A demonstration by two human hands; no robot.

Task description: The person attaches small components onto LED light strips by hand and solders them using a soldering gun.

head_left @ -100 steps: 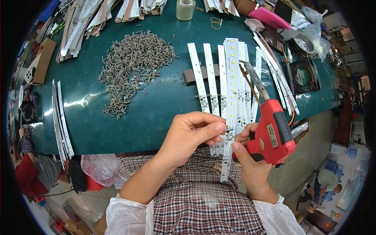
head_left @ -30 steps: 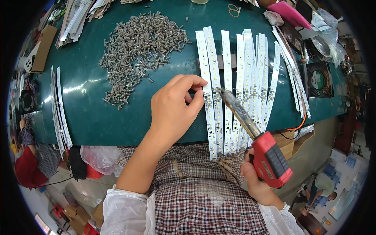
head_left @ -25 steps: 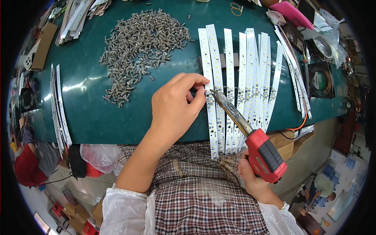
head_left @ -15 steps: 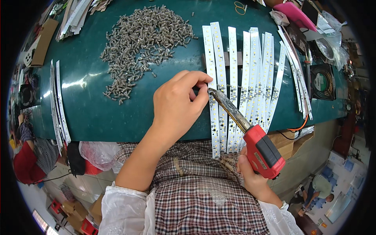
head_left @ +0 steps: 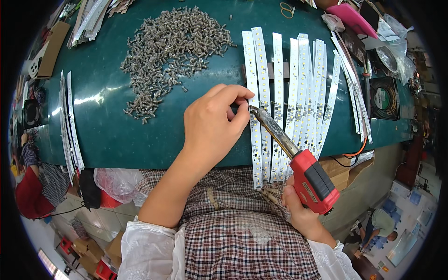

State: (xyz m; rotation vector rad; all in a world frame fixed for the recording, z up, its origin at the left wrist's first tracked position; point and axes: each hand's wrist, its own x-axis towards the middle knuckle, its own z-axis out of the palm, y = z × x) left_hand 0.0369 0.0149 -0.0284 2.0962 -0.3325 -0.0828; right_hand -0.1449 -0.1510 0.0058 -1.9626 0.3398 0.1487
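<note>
In my right hand point(head_left: 302, 215) is a red and black soldering gun point(head_left: 313, 183), my fingers wrapped round its handle. Its darkened metal tip reaches up and left to the nearest side of the row, at the leftmost white LED strip point(head_left: 250, 63). Thumb and forefinger of my left hand point(head_left: 210, 122) are pinched together at that strip's left edge, right beside the tip. Whatever lies between those fingertips is too small and hidden to name. Several more LED strips point(head_left: 277, 60) with small yellow LEDs fan out to the right, over a dark bar point(head_left: 285, 71).
A heap of small grey metal-looking parts point(head_left: 168, 51) covers the table's upper left. More strips lie at the left point(head_left: 71, 126) and right point(head_left: 354, 88). A round-framed fan point(head_left: 384, 99) and scissors point(head_left: 286, 10) are farther off. A person point(head_left: 380, 226) sits at lower right.
Almost nothing differs. My left hand and the leftmost strips have shifted very slightly to the right; the soldering gun stays at the same spot.
</note>
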